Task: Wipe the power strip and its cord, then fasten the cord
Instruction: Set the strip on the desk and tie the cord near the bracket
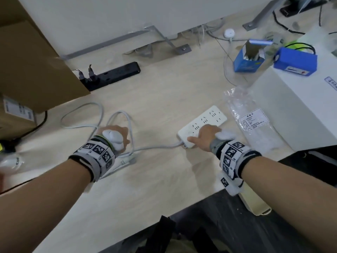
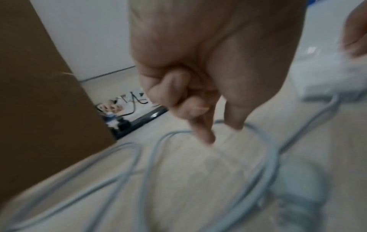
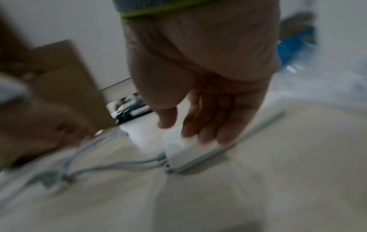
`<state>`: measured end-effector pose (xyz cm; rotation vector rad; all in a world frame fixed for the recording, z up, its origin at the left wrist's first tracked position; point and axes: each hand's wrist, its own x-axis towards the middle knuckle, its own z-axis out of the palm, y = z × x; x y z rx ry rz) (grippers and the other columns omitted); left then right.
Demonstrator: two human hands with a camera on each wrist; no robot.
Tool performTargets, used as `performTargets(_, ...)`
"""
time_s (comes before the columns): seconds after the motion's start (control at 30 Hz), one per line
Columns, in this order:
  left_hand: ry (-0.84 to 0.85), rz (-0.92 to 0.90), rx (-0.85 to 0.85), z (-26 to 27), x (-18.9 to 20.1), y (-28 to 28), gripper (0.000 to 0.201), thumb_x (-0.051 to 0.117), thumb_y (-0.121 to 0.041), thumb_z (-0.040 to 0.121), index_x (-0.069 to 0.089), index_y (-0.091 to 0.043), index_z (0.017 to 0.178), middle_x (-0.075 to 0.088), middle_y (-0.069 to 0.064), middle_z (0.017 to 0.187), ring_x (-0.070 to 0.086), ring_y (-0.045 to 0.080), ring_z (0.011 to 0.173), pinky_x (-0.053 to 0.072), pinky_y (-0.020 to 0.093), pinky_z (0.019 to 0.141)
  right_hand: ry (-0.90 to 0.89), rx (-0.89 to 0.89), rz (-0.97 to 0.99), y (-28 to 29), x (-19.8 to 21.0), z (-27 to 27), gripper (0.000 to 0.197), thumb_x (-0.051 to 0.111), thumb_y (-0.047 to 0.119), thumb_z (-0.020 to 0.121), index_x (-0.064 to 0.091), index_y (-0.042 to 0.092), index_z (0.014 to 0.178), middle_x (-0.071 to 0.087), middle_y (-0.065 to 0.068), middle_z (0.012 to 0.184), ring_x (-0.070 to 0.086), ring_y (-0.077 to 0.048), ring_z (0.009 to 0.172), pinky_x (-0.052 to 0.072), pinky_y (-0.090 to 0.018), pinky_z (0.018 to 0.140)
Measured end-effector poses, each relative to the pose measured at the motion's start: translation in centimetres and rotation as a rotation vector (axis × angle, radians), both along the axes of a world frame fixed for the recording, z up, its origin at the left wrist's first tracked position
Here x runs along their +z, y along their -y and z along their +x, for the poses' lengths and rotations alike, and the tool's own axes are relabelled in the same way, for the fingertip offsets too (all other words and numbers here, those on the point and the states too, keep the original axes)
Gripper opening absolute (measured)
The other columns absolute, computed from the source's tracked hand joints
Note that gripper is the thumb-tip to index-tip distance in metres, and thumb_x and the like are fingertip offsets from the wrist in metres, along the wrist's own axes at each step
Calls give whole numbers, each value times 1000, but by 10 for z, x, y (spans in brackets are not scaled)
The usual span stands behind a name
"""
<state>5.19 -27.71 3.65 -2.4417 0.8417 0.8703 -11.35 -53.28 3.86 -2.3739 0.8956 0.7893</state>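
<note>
A white power strip point(image 1: 213, 117) lies on the pale wooden table point(image 1: 164, 179). My right hand point(image 1: 206, 136) rests on its near end, fingers laid over the top and thumb along the edge; the blurred right wrist view shows those fingers point(image 3: 208, 128) loosely straight on the strip point(image 3: 182, 150). Its grey cord point(image 1: 156, 147) runs left into loose loops point(image 1: 82, 115) and ends in a plug point(image 1: 127, 161). My left hand point(image 1: 118, 131) hovers over the loops. In the left wrist view its index finger point(image 2: 202, 133) and thumb point down at the cord point(image 2: 266, 149), other fingers curled; a grip is unclear.
A cardboard box point(image 1: 36, 70) stands at the left with a black power strip point(image 1: 111, 75) beside it. A clear plastic bag point(image 1: 251, 121) lies right of the white strip, against a white box point(image 1: 300, 106). An open blue carton point(image 1: 249, 59) and a blue pack point(image 1: 295, 63) sit behind.
</note>
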Motion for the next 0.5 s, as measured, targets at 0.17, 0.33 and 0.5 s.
performTargets(0.17,-141,-198,-101,-35,-8,52,52,51,-45,91,38,-23,136,52,1,130,55,26,113,49,39,90,149,587,-234,33,-6,9,95,77,44,68,24,28,145,24,-4,151,23,-28,139,31,-43,109)
performTargets(0.33,-149,25,-191,-34,-38,54,25,47,-28,94,35,-23,116,46,-6,92,51,17,79,36,30,74,74,721,-237,43,-31,15,89,77,31,66,26,33,138,31,-3,140,26,-29,132,31,-47,105)
performTargets(0.5,-152,65,-102,-22,-32,44,22,50,-18,93,33,-21,106,35,-8,67,46,17,70,38,19,62,254,514,-285,45,-24,8,75,67,51,57,39,27,122,47,-3,106,49,-23,92,45,-35,78)
